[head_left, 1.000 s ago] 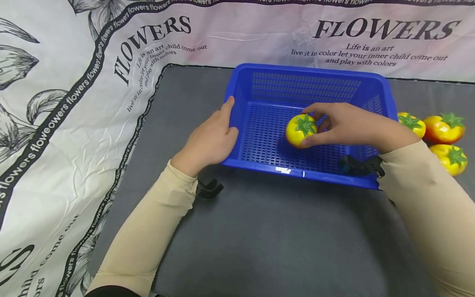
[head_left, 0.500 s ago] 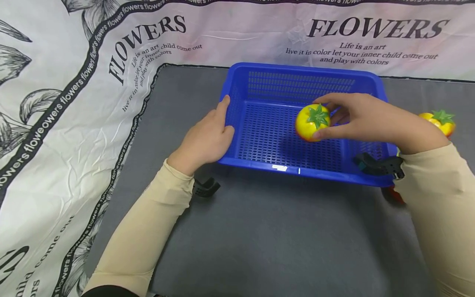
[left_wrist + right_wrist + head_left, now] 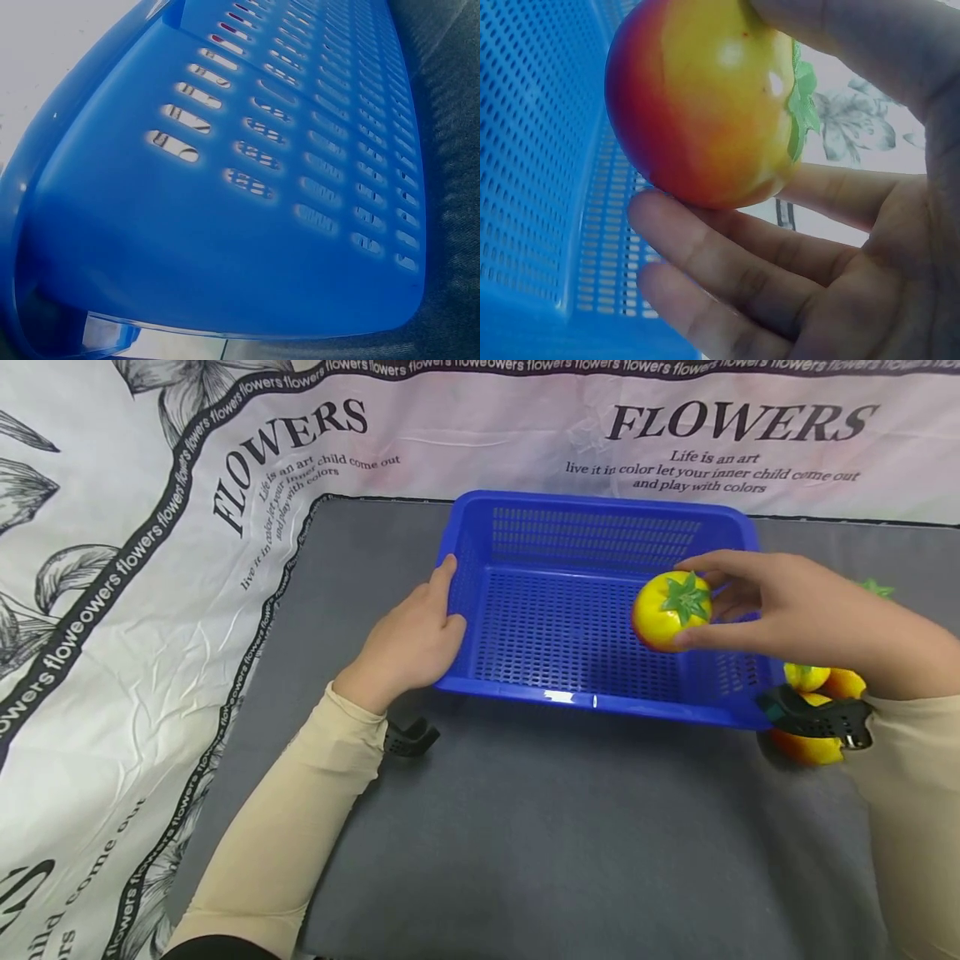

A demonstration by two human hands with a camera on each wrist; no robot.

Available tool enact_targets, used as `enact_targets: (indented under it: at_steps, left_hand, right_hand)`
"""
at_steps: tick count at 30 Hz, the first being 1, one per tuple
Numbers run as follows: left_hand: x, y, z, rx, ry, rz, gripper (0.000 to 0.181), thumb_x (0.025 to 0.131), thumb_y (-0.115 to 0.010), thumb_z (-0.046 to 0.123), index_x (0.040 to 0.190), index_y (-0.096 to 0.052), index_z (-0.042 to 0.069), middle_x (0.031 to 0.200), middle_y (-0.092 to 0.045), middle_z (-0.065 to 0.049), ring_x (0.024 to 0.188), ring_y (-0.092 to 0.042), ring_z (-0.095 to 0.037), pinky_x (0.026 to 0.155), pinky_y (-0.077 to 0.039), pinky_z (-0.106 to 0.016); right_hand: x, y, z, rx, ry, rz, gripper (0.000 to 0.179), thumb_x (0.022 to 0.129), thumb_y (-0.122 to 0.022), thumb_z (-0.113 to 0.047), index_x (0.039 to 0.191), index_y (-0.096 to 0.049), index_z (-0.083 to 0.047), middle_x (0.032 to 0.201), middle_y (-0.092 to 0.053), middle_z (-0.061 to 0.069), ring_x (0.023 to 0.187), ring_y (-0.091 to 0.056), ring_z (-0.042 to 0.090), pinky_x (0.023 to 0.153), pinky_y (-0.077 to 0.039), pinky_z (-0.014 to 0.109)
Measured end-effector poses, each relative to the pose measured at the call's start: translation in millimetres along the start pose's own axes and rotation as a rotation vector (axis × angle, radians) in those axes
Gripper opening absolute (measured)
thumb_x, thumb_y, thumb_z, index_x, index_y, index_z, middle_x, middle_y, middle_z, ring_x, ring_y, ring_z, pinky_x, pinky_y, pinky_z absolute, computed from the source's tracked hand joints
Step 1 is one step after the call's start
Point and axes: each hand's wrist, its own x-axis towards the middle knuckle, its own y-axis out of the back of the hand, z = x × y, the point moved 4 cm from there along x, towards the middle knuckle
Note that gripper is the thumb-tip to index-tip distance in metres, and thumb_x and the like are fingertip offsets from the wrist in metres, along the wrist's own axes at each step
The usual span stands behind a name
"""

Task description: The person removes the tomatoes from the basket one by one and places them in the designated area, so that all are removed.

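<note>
Along the left rim of a blue slotted plastic basket, my left hand holds on, thumb and index finger at the edge. The left wrist view shows only the basket's outer wall, not the hand. Over the basket's right part, my right hand holds a yellow tomato with a green leafy top, between thumb and fingers. Up close in the right wrist view, the tomato is glossy, yellow shading to red on its underside. The fingers curve beneath it.
Right of the basket, partly hidden by the right wrist and its black strap mount, lie several more yellow-red tomatoes. A grey mat covers the table. White cloth printed with flowers and lettering borders it at the back and left.
My right hand has moved right with the tomato, from the middle of the basket to its right part. The left hand has stayed on the rim.
</note>
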Motion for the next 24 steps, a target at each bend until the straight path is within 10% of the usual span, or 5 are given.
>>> enact_targets:
  at_steps: [6,24]
  left_hand:
    - [0.4,-0.2,0.8,-0.003,-0.004,0.006,0.073,0.106,-0.037,0.028,0.171,-0.006,0.016,0.168,-0.035,-0.014,0.151,-0.041,-0.028,0.113,-0.043,-0.055]
    - [1.2,-0.6,2.8,-0.003,-0.006,-0.004,0.074,0.106,-0.036,0.027,0.171,-0.002,0.016,0.172,-0.028,-0.013,0.156,-0.032,-0.03,0.121,-0.034,-0.054]
  right_hand:
    - [-23.0,4.2,16.4,0.073,-0.033,0.073,0.076,0.086,-0.089,-0.034,0.151,-0.054,-0.014,0.117,-0.074,0.017,0.085,-0.063,-0.01,0.071,-0.041,0.009]
    - [-75.6,4.8,63.6,0.111,-0.17,0.215,0.081,0.089,-0.085,-0.03,0.155,-0.046,-0.003,0.112,-0.069,0.027,0.072,-0.059,-0.007,0.053,-0.053,0.026]
